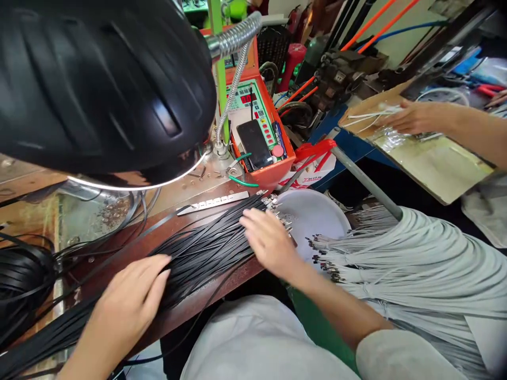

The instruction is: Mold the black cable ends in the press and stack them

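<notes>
A thick bundle of flat black cables (214, 240) with metal connectors (269, 200) at its far end lies along the workbench. My left hand (132, 295) rests on the bundle at its near left part, fingers stretched out and lying flat. Close to the connector end, my right hand (271, 240) lies on the cables with its fingers extended. Neither hand is closed around anything that I can see. Some of the cables are hidden beneath both hands.
A black lamp (106, 95) hangs over the bench's left side. Behind it stands an orange control box (257, 177) with a phone (254, 143) on it. Beyond the bench edge are a white basin (312, 211) and grey cable bundles (428, 264). Another person's hand (420, 117) reaches over a cardboard tray (447, 166).
</notes>
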### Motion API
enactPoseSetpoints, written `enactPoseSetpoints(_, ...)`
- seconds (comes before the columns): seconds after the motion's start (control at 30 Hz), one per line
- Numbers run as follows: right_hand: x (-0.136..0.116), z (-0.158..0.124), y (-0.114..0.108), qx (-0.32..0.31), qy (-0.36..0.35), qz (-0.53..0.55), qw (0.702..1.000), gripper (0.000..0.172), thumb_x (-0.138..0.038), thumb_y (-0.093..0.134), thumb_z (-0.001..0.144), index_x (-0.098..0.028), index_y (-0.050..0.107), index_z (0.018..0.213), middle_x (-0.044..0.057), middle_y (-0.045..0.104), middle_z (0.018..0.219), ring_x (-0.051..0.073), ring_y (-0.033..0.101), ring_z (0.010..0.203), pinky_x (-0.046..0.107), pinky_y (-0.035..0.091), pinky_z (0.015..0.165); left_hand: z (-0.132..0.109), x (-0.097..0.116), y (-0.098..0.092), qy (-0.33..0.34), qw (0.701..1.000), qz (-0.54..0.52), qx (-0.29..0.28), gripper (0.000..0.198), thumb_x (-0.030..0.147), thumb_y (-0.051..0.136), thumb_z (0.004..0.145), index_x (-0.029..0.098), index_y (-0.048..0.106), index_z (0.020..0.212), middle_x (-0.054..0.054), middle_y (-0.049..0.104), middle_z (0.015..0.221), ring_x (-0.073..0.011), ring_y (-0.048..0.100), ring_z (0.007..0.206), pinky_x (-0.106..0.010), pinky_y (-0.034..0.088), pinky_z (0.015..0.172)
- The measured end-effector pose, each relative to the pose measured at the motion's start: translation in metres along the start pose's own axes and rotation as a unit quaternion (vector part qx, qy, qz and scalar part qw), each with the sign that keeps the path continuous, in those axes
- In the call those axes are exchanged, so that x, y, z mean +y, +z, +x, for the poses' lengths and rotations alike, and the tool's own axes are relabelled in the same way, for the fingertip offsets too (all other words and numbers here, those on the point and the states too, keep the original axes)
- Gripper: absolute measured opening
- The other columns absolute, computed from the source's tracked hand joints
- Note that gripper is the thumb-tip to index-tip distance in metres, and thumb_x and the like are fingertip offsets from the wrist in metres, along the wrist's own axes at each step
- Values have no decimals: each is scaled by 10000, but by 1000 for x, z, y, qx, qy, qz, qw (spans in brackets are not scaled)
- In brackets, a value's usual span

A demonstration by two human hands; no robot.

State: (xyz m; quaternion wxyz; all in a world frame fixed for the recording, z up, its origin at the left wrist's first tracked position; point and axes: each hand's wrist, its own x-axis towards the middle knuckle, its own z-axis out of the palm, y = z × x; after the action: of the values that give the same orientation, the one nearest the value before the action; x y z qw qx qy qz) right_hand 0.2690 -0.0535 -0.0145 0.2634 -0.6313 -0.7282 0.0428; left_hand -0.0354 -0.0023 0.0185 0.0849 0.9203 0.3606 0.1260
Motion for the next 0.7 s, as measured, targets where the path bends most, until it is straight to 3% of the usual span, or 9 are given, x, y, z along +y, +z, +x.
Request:
enactPoseSetpoints(0.1,47,36,-11,11,42,-50,998,314,-151,382,912,-153,597,1140,72,625,1156,193,557,1044,344,418,915,59,22,31,6,999,-14,-32,249,269,368,934,169,538,1086,-78,597,1090,-211,536,1028,-368,410,917)
enactPoseSetpoints(0.23,89,74,-20,-130,-70,-115,982,257,-150,463,880,-169,628,1077,60,658,1051,215,560,960,334,429,819,113,35,49,-46,995,-1,-91,296,322,372,931,134,549,1076,-113,586,1048,-244,533,1004,-397,437,898)
enactPoseSetpoints(0.33,92,85,-23,-194,-153,-145,958,246,-168,466,886,-178,620,1077,55,660,970,194,553,894,299,411,765,121,38,49,-72,989,-27,-125,325,355,386,924,121,563,1065,-128,581,1016,-253,545,974,-391,450,874)
enactPoseSetpoints(0.5,82,95,-39,-263,-204,-170,928,277,-72,441,850,-192,626,1017,49,615,920,171,538,846,259,357,655,116,41,44,-96,974,-114,-168,364,425,375,920,144,598,980,-108,614,959,-245,575,918,-364,451,837)
enactPoseSetpoints(0.6,74,104,-50,-241,-175,-166,940,226,-96,437,845,-185,618,948,62,576,983,170,532,829,250,338,600,117,42,42,-98,966,-148,-189,384,493,410,892,174,602,987,-93,636,980,-241,597,901,-340,453,794)
enactPoseSetpoints(0.7,60,114,-48,-181,-122,-123,968,198,-174,417,877,-179,604,943,69,568,1009,160,538,770,255,369,604,117,42,35,-124,958,-164,-199,399,524,400,885,204,599,1017,-70,658,962,-246,615,892,-334,453,775)
